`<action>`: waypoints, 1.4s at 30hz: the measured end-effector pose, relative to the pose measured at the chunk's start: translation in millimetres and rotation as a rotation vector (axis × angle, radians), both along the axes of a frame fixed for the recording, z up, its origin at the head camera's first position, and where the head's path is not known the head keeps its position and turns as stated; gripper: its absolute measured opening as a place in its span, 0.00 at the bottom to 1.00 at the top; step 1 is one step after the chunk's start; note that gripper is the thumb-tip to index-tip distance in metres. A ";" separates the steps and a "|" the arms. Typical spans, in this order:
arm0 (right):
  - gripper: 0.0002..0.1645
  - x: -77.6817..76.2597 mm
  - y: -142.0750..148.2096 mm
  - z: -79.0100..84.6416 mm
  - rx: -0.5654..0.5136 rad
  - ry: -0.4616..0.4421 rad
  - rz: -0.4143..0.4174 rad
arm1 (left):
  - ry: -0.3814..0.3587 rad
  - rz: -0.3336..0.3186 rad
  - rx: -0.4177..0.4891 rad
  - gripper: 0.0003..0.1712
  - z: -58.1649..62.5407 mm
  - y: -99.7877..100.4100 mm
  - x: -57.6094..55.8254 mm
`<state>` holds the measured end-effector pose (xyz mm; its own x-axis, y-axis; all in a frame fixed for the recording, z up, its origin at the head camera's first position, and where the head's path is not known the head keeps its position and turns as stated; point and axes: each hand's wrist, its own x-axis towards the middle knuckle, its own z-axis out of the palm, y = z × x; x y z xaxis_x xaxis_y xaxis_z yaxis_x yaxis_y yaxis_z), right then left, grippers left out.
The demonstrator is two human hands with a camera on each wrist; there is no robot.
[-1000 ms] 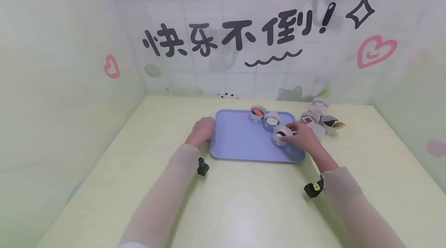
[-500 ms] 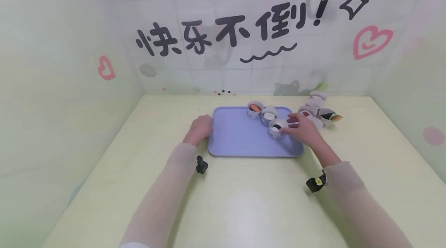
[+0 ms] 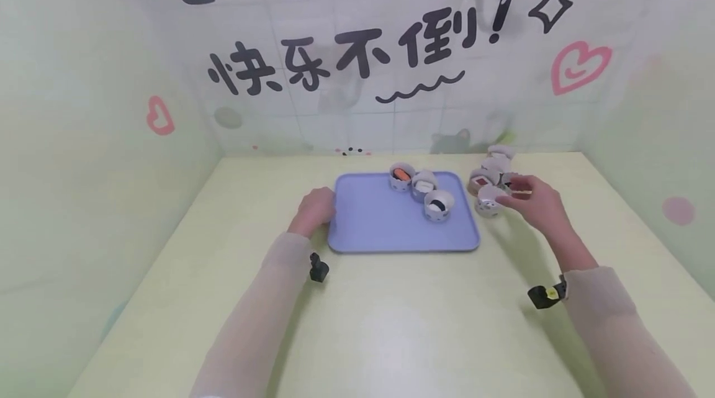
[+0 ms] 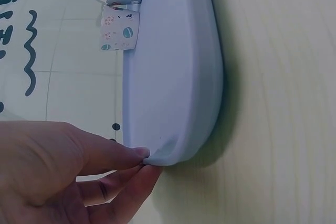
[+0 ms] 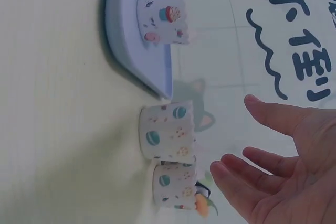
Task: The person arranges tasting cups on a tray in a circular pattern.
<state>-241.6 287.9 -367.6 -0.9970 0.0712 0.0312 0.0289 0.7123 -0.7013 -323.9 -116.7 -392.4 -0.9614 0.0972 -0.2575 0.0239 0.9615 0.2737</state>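
Since the earlier frame, the right hand (image 3: 539, 202) has left the paper cup with the black-and-white piece (image 3: 437, 216) and shifted right, to the cups beyond the tray. Its fingers are spread and hold nothing, just beside the front paper cup (image 3: 488, 208) of a huddle on the tabletop (image 3: 380, 317). The left hand (image 4: 58, 171) pinches the left rim of the blue tray (image 3: 380, 218). Three cups stand on the tray toward its right: that one, the paper cup with the white piece (image 3: 422, 195) and the paper cup with the orange-topped piece (image 3: 400, 185). These look done; the huddle, including the paper cup with the red-centred piece (image 3: 476, 189), seems left, its exact count hidden.
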 end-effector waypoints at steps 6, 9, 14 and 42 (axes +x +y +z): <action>0.44 -2.9 9.8 -22.1 0.050 -0.093 0.014 | 0.001 0.000 0.000 0.11 -4.9 -3.6 1.5; 0.46 -9.1 9.4 -28.5 0.049 -0.118 0.022 | 0.004 0.001 -0.004 0.10 -4.5 -3.4 0.4; 0.45 -17.6 7.3 -35.2 0.043 -0.132 0.030 | 0.002 -0.009 -0.005 0.10 -2.9 -2.0 -0.3; 0.36 5.3 -19.7 -18.2 0.028 -0.026 0.099 | -0.005 -0.003 0.035 0.08 -3.2 -3.8 -1.6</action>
<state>-236.3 268.2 -385.7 -0.9996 -0.0280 0.0058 -0.0245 0.7319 -0.6810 -325.5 -120.5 -395.6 -0.9597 0.1093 -0.2588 0.0254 0.9511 0.3078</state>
